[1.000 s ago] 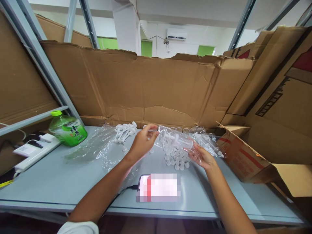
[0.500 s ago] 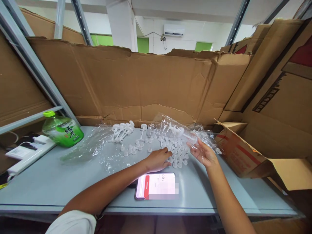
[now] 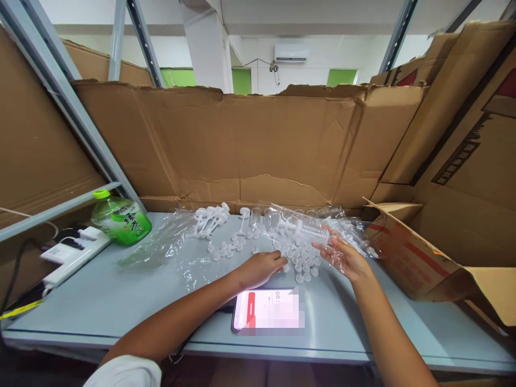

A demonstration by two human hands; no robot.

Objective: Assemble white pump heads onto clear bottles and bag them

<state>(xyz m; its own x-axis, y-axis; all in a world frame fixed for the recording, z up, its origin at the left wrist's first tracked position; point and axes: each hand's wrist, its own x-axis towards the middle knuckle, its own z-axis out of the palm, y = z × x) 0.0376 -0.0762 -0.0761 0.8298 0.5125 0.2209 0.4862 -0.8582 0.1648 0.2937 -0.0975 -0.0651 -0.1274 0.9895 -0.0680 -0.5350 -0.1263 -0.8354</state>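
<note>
My right hand (image 3: 342, 257) is closed on a clear syringe barrel (image 3: 316, 234) with marks along its side. Crinkled clear plastic film lies against the barrel and the fingers. My left hand (image 3: 264, 267) is bent in a pinch at the left edge of a heap of small round white caps (image 3: 307, 260); whether a cap is between its fingertips is hidden. More white caps (image 3: 223, 250) are scattered farther left. Behind them lies a bunch of white plungers (image 3: 210, 219), and one more plunger (image 3: 243, 220) beside it. Clear cylinders (image 3: 255, 219) stand near the cardboard.
A lit phone (image 3: 266, 310) lies near the front edge. At left are a green bottle (image 3: 121, 220), a white power strip (image 3: 76, 260) and a clear plastic bag (image 3: 161, 242). An open cardboard box (image 3: 415, 258) stands at right; a cardboard wall (image 3: 250, 140) closes the back.
My left hand's fingers have drawn together at the caps. My right hand still holds the barrel, which is turned slightly. The whole view has shifted a little.
</note>
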